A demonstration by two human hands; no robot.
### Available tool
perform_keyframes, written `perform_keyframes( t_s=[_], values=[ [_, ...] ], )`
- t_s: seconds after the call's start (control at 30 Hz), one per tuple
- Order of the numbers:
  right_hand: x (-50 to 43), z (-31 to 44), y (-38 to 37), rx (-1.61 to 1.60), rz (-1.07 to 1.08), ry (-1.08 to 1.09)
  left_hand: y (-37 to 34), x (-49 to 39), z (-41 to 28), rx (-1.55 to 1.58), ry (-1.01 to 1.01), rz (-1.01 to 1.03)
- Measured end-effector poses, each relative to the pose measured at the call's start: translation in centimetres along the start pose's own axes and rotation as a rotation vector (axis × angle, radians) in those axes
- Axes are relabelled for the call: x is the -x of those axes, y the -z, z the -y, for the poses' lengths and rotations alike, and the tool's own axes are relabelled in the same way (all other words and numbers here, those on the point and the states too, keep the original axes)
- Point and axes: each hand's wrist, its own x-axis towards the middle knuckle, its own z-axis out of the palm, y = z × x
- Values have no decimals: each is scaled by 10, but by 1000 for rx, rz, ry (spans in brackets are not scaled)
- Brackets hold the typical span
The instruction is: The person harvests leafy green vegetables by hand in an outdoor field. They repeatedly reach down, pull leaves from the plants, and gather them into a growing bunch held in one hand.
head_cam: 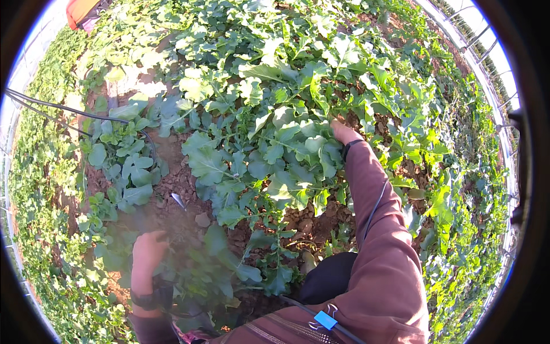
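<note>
My right hand (343, 132) reaches in among broad green leaves (296, 146) of leafy crop plants, its fingers hidden by the foliage. A dark band circles that wrist below a brown sleeve. My left hand (150, 247) is at the lower left, over blurred leaves and soil; what its fingers touch is unclear. A dark band sits on this wrist too. Just above the left hand, a small pale, shiny object (178, 200) lies on the brown soil (172, 172).
Dark cables (86, 112) run in from the left over leaves. A cable with a blue binder clip (325, 320) crosses my front. A curved metal frame (485, 69) edges the right side. Orange fabric (79, 12) shows at top left.
</note>
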Motion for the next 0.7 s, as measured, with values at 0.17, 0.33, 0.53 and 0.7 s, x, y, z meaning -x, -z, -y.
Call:
perform_keyframes(
  t_s=[0.17,0.33,0.53,0.7],
  values=[
    [-8,-7,7,-86,-78,-19,4,-3,-2,60,2,31],
    [-23,-12,3,-117,-116,-16,8,-3,-10,69,54,44],
    [-48,17,9,-160,-82,42,9,-3,-16,84,169,111],
    [-68,46,2,-268,-33,68,1,-7,-13,17,54,48]
  ],
)
